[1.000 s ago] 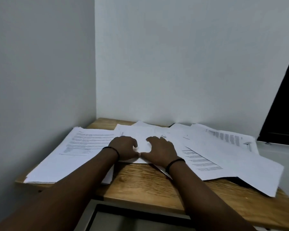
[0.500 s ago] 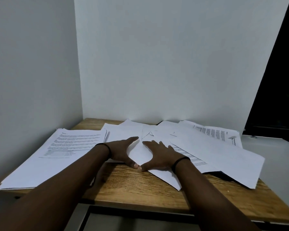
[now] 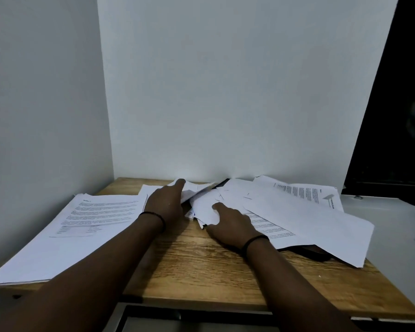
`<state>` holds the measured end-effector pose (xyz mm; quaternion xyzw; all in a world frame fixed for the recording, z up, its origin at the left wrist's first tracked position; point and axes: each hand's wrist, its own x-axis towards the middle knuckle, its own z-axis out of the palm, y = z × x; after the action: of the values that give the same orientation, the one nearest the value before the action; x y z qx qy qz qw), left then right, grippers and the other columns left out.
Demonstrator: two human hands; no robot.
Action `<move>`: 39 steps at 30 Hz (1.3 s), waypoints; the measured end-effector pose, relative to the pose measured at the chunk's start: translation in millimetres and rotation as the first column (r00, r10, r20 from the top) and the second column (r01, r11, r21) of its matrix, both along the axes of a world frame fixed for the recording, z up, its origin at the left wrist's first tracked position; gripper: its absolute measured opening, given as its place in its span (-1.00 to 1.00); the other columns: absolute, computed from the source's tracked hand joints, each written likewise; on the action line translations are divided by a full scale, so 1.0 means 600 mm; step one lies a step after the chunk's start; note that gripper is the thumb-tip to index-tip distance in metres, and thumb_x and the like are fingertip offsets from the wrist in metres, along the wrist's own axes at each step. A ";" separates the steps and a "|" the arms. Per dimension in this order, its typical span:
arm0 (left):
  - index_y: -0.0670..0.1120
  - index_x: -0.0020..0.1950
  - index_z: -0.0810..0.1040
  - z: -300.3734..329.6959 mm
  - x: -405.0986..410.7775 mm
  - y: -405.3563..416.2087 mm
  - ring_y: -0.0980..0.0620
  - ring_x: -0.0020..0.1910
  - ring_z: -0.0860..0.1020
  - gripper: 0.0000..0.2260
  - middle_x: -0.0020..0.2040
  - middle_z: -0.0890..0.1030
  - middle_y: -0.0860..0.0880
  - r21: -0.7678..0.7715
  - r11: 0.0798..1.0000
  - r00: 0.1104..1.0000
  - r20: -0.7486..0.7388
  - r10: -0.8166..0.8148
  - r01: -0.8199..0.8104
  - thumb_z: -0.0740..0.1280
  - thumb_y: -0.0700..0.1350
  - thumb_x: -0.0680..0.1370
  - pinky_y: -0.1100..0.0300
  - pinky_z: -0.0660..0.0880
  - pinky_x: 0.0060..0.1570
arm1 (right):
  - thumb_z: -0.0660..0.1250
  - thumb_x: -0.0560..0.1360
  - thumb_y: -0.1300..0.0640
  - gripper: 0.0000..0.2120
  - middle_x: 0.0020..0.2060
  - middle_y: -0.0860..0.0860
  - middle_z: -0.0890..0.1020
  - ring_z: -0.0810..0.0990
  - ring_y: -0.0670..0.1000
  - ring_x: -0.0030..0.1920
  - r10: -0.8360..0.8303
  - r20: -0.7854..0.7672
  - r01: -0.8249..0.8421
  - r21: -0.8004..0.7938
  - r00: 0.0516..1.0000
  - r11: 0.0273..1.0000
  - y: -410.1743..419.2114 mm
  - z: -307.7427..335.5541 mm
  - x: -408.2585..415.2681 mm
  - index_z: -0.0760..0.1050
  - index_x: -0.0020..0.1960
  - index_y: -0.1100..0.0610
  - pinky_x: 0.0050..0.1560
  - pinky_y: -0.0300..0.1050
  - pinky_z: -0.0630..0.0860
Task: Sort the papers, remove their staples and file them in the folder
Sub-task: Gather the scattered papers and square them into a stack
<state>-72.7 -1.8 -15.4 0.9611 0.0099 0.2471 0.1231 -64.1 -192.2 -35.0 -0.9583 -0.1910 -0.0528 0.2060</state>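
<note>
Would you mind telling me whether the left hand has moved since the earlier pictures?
Yes. The left hand has reached forward toward the back wall, away from the right hand, and now touches the papers there.

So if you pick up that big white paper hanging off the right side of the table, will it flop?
Probably yes. The big white paper is one thin sheet, and its corner already juts past the table edge, so it would likely droop if lifted by one side. It looks light, and would probably slide easily over the papers beneath. It could crease if grabbed hard.
</note>
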 end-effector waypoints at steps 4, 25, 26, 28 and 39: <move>-0.07 0.47 0.34 0.041 0.000 -0.010 -0.29 0.04 0.57 -0.49 0.07 0.64 -0.25 -0.284 0.958 0.957 0.288 0.042 0.044 0.20 -0.30 0.51 0.06 0.41 -0.06 | 0.30 0.52 -0.19 -0.40 0.38 0.04 0.51 0.45 0.12 0.37 0.018 0.003 -0.018 0.057 1.000 0.998 0.007 0.001 0.000 0.29 0.48 0.01 0.36 0.06 0.35; -0.11 0.12 0.62 0.053 0.011 -0.052 -0.02 0.12 0.58 -0.83 0.13 0.64 -0.01 -0.676 0.646 0.933 0.217 -0.287 0.356 0.26 -0.20 0.63 0.05 0.47 0.13 | 0.25 0.58 0.12 -0.75 -0.06 0.22 0.53 0.69 0.16 -0.40 0.032 -0.471 0.402 0.785 0.882 0.471 -0.006 0.028 0.005 0.37 0.22 0.19 -0.27 0.01 0.67; -0.10 0.12 0.61 0.054 0.011 -0.052 -0.01 0.11 0.58 -0.84 0.13 0.64 0.00 -0.669 0.650 0.932 0.229 -0.280 0.360 0.25 -0.19 0.63 0.07 0.47 0.11 | 0.24 0.59 0.14 -0.81 -0.11 0.21 0.53 0.68 0.16 -0.40 0.035 -0.464 0.395 0.789 0.885 0.470 -0.006 0.028 0.003 0.39 0.16 0.18 -0.21 0.05 0.69; -0.08 0.12 0.61 0.055 0.010 -0.051 0.00 0.10 0.59 -0.85 0.13 0.64 0.02 -0.660 0.652 0.927 0.240 -0.289 0.374 0.26 -0.18 0.63 0.10 0.48 0.08 | 0.25 0.60 0.12 -0.81 -0.13 0.21 0.56 0.67 0.14 -0.42 0.030 -0.461 0.399 0.797 0.887 0.454 -0.004 0.030 0.000 0.40 0.14 0.20 -0.21 0.04 0.68; -0.15 0.17 0.58 0.115 0.004 -0.009 -0.11 -0.01 0.63 -0.82 0.04 0.67 -0.15 -0.911 -0.082 0.904 0.412 -0.113 0.404 0.20 -0.20 0.67 0.04 0.57 -0.04 | 0.43 0.50 -0.17 -0.55 0.06 0.13 0.62 0.65 0.16 -0.01 0.293 -0.474 0.414 0.877 0.830 0.245 0.013 0.047 -0.010 0.47 0.22 0.10 -0.08 -0.01 0.64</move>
<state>-70.6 -7.1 53.6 0.5329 -0.0161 0.2335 0.8132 -70.2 -184.7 -6.5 -0.6005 -0.0092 0.1120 0.7917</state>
